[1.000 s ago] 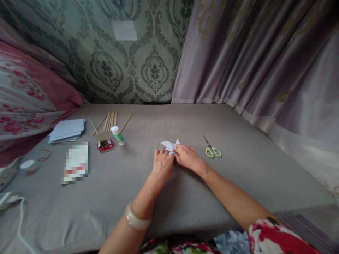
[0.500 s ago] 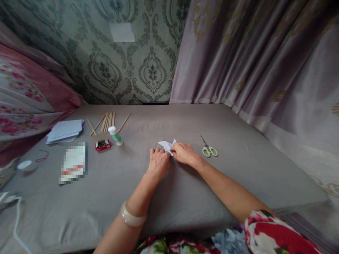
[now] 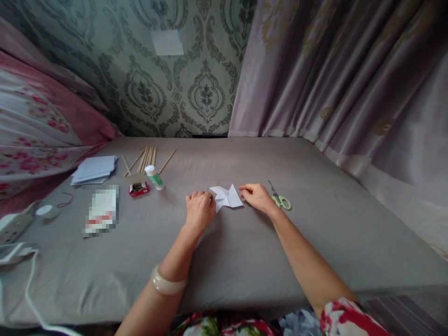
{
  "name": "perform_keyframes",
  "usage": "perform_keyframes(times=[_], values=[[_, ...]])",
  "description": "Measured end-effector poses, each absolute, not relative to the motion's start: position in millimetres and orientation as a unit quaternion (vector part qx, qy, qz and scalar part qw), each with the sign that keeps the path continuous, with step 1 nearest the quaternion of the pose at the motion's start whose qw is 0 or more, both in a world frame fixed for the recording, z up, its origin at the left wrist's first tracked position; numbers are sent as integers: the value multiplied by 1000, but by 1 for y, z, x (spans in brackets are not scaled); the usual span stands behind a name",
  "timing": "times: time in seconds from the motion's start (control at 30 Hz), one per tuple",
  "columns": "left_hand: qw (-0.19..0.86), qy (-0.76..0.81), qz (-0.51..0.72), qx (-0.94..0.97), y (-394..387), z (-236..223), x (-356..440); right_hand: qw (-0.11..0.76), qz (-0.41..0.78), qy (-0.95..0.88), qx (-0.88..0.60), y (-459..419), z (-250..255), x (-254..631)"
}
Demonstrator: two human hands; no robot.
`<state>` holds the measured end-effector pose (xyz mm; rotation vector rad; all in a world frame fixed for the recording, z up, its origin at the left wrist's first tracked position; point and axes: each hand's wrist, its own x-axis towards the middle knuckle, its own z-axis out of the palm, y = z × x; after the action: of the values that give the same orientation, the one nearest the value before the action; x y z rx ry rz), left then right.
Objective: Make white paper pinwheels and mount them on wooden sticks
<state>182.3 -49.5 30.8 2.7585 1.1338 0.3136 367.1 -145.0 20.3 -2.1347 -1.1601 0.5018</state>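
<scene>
A white folded paper pinwheel (image 3: 227,198) lies on the cloth-covered table, its pointed blades spread out. My left hand (image 3: 200,209) is at its left edge with the fingers curled in; the fingertips are partly hidden, so whether they grip the paper is unclear. Just off the pinwheel's right side is my right hand (image 3: 258,197), holding nothing, fingers loosely stretched toward the paper. Scissors with pale green handles (image 3: 284,202) rest on the table just beyond the right wrist, which partly covers one handle loop.
To the left stand a white-and-green glue bottle (image 3: 154,178) and an open red box of small dark items (image 3: 139,189). Behind are several wooden sticks (image 3: 147,160). Farther left are stacked paper (image 3: 95,169), a blurred packet (image 3: 103,210), a white round container (image 3: 47,212) and a power strip (image 3: 17,224).
My hands have moved apart, uncovering the pinwheel. The right one has let go and shifted right; the left one has slid left. The whole view has turned slightly.
</scene>
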Motion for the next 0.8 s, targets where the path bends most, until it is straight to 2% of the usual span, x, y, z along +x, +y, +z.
perform_keyframes(times=[0.13, 0.37, 0.63, 0.8], values=[[90, 403, 94, 906, -50, 31, 183, 367, 192, -396, -820, -152, 7, 372], [129, 422, 77, 894, -48, 25, 187, 342, 194, -406, -825, -156, 5, 365], [185, 443, 60, 875, -43, 25, 192, 377, 234, -393, -805, -155, 6, 360], [155, 403, 81, 898, -39, 22, 191, 405, 247, -453, -755, -157, 8, 362]])
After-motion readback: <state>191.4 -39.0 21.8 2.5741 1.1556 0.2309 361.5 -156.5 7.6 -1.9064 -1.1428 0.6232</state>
